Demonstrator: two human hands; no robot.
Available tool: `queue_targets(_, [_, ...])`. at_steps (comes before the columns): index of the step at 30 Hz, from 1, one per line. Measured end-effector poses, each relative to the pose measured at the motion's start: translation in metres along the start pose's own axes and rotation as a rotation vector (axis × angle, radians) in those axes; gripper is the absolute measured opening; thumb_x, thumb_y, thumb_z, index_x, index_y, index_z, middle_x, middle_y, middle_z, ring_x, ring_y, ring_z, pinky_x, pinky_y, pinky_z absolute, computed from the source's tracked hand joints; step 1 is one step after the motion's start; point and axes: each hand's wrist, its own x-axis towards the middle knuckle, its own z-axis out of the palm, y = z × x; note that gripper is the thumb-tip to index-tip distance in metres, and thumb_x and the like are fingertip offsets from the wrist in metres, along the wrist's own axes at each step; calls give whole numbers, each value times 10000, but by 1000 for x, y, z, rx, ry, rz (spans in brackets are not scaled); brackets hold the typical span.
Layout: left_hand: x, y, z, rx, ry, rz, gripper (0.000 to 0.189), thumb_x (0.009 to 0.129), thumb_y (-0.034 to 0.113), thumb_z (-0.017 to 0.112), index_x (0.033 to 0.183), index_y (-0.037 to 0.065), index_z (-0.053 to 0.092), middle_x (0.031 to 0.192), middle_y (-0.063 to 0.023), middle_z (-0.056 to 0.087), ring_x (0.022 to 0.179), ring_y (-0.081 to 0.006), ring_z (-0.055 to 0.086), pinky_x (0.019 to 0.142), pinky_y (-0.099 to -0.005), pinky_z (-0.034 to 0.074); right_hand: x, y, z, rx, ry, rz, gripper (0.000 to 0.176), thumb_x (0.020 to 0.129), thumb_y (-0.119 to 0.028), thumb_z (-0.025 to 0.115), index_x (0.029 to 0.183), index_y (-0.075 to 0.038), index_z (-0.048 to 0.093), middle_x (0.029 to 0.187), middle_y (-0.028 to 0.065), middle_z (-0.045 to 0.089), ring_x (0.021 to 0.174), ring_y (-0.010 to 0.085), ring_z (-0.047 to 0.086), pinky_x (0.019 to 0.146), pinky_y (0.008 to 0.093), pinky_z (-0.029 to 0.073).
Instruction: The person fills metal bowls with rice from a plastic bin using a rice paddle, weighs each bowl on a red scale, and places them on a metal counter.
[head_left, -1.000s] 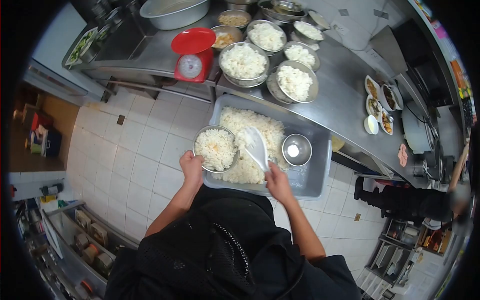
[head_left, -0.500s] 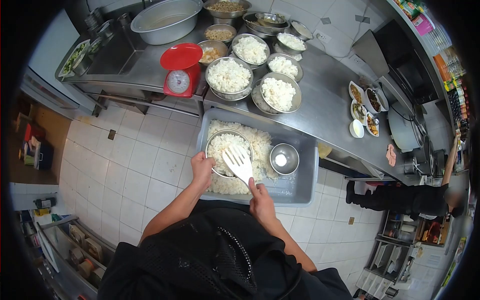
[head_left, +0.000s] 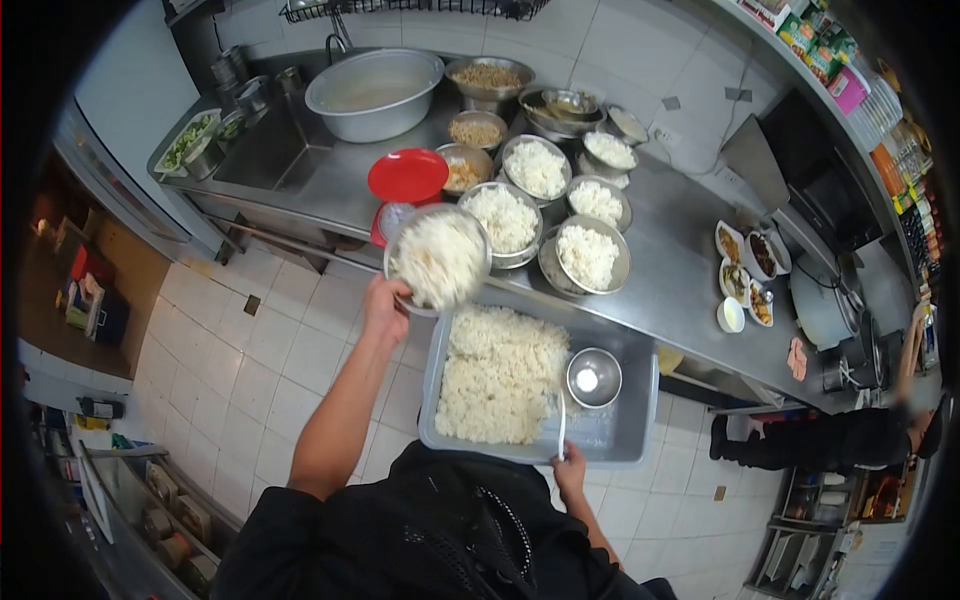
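Observation:
My left hand (head_left: pixel 386 308) grips the rim of a metal bowl of rice (head_left: pixel 438 258), lifted in front of the red scale (head_left: pixel 408 176) and partly hiding it; the rice is blurred by motion. My right hand (head_left: pixel 570 468) is closed on the handle of a white rice paddle (head_left: pixel 562 425), seen edge-on at the front of the grey tub. Cooked rice (head_left: pixel 500 375) fills the left part of the grey tub (head_left: pixel 640 440). An empty small metal bowl (head_left: pixel 594 378) sits in the tub, right of the rice.
Several bowls of rice (head_left: pixel 503 219) stand on the steel counter (head_left: pixel 670 260). A large metal basin (head_left: pixel 375 95) is beside the sink (head_left: pixel 275 155). Small dishes (head_left: pixel 733 282) of food sit at the right. Another person (head_left: pixel 830 438) stands at the far right.
My left hand has lifted the rice bowl out of the tub towards the scale. The paddle has moved right and down with my right hand, away from the bowl. The view has shifted.

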Motion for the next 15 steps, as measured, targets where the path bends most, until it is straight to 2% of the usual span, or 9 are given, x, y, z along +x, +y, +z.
queue_targets(1, [16,13,15,-112,71,92,252,696,-106,580,928,-7,561,880,-102,645,719,-212,642,638,-318,534,-9,2,1,81,-38,114,574,803,1,672,1373,-26,606,903,59,668,727,128,602,642,305,494])
queue_targets(2, [48,21,11,-88,74,150,247,697,-106,591,913,8,551,851,-89,626,681,-193,613,598,-303,503,-13,6,8,94,24,182,567,812,8,671,1375,-16,599,924,69,667,767,132,602,678,302,496])
queue_targets(5, [111,57,29,-45,56,292,245,700,-115,616,849,54,520,765,-55,563,590,-144,522,494,-273,403,-18,4,7,40,16,142,572,831,9,664,1395,3,572,918,69,642,780,132,583,684,297,483])
queue_targets(6, [122,66,43,-52,47,292,245,700,-115,616,849,54,520,765,-55,563,590,-144,522,494,-273,403,-19,-5,7,128,32,171,578,837,11,653,1408,5,559,907,68,646,720,127,580,623,296,478])
queue_targets(8, [137,80,67,109,243,276,237,709,-113,620,819,70,516,741,-50,548,596,-149,520,487,-274,401,-14,0,6,141,15,180,579,839,12,648,1411,7,554,893,66,645,681,125,576,579,294,467])
queue_targets(10, [155,80,73,86,290,261,229,713,-106,625,805,71,515,738,-51,548,590,-153,519,476,-277,397,-10,10,9,157,0,163,581,844,12,639,1417,6,544,848,57,639,571,109,549,461,287,416])
queue_targets(11, [163,77,73,68,343,240,221,717,-100,630,791,73,513,736,-52,548,584,-157,519,466,-280,393,-10,15,10,157,4,156,581,844,12,639,1417,6,544,848,57,639,571,109,549,461,287,416])
queue_targets(15, [179,70,62,46,348,172,212,722,-89,634,778,71,508,740,-53,549,570,-161,516,462,-282,398,-12,8,8,235,5,242,582,849,14,636,1422,5,537,840,55,640,545,91,523,447,276,395])
